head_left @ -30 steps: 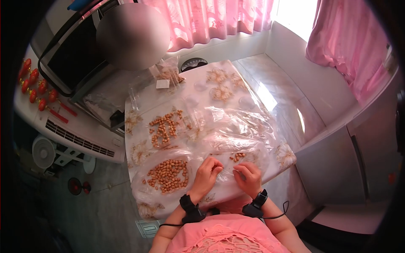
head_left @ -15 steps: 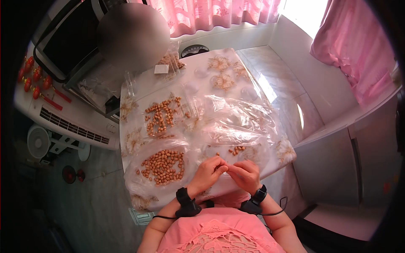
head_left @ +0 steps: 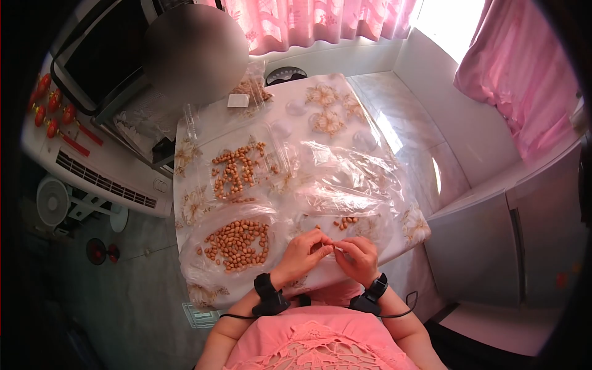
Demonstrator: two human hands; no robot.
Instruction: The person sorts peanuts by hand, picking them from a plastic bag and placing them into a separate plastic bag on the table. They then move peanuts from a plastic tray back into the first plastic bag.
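My left hand (head_left: 302,254) and my right hand (head_left: 357,256) meet over the near edge of the table, fingers pinched together. A small reddish-brown peanut (head_left: 333,246) shows between the fingertips, mostly hidden by them. Just beyond the hands, several loose peanuts (head_left: 346,222) lie on clear plastic. To the left of my left hand, a big heap of peanuts (head_left: 238,245) rests on a clear plastic bag (head_left: 196,269). Farther back, more peanuts (head_left: 237,166) are spread in a clear tray-like plastic container (head_left: 206,148).
Crumpled clear plastic (head_left: 351,179) covers the table's right half, over a flowered tablecloth (head_left: 327,92). At the back left stands a bag with a white label (head_left: 238,100), near a person whose head is blurred. A grey cabinet (head_left: 475,246) stands at the right.
Both hands stay together in nearly the same place, with only slight finger movement. The view has shifted slightly. The peanut heaps look unchanged.
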